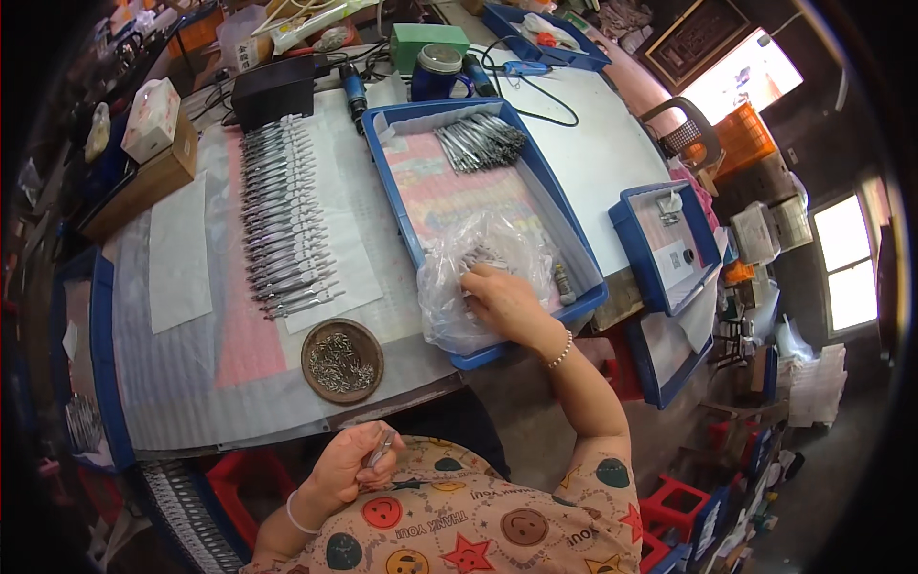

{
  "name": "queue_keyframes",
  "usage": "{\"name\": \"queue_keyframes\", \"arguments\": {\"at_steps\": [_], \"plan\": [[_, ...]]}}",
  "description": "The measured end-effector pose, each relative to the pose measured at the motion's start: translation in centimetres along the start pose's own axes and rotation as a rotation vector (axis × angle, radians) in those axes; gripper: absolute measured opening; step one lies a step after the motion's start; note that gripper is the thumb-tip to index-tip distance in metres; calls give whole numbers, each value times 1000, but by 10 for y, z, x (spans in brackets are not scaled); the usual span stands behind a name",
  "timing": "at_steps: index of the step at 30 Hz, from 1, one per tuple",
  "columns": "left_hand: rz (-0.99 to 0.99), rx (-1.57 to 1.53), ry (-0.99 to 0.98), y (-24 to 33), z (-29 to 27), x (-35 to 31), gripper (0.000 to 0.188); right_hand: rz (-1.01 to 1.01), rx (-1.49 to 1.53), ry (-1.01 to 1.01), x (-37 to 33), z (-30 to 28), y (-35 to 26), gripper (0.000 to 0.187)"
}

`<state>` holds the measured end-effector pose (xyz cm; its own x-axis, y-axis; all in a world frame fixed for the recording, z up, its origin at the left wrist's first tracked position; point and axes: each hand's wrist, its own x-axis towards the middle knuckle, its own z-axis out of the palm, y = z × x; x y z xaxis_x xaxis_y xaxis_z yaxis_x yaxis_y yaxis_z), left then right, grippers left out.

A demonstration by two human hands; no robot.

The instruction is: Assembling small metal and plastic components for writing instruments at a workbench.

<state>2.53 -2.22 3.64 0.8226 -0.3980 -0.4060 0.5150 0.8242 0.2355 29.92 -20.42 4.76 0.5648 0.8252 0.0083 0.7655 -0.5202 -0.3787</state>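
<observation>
Left hand (pixel 354 463), a round bowl (pixel 341 396) just beyond it, pinches a metallic piece (pixel 382 446); right hand (pixel 513 304), above a blue tray (pixel 588 304), reaches into a plastic bag (pixel 442 311) (I cannot tell its grip).

One round bowl (pixel 342 395); one blue mug (pixel 435 87); two bracelets (pixel 566 353)

At bottom centre, your tan garment (pixel 492 512) bears red, yellow and brown smiley faces; near mid-frame you see a whitish see-through bag (pixel 443 301), blue tray (pixel 388 182) and brown bowl (pixel 312 371).
</observation>
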Motion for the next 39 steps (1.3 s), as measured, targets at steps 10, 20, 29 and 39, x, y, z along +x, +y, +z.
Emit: {"name": "queue_keyframes", "arguments": {"at_steps": [10, 20, 29, 39], "plan": [[-35, -21, -28, -1, 0, 2, 31, 23, -7, -64, 4, 1, 18, 11], [-54, -29, 5, -2, -2, 1, 31, -29, 165, 69, 8, 0, 17, 10], [-77, -30, 1, 0, 0, 4, 31, 150, 329, -168, 26, -6, 6, 18], [-60, -39, -37, -2, 0, 3, 31, 59, 181, -224, 27, 11, 8, 22]]}}
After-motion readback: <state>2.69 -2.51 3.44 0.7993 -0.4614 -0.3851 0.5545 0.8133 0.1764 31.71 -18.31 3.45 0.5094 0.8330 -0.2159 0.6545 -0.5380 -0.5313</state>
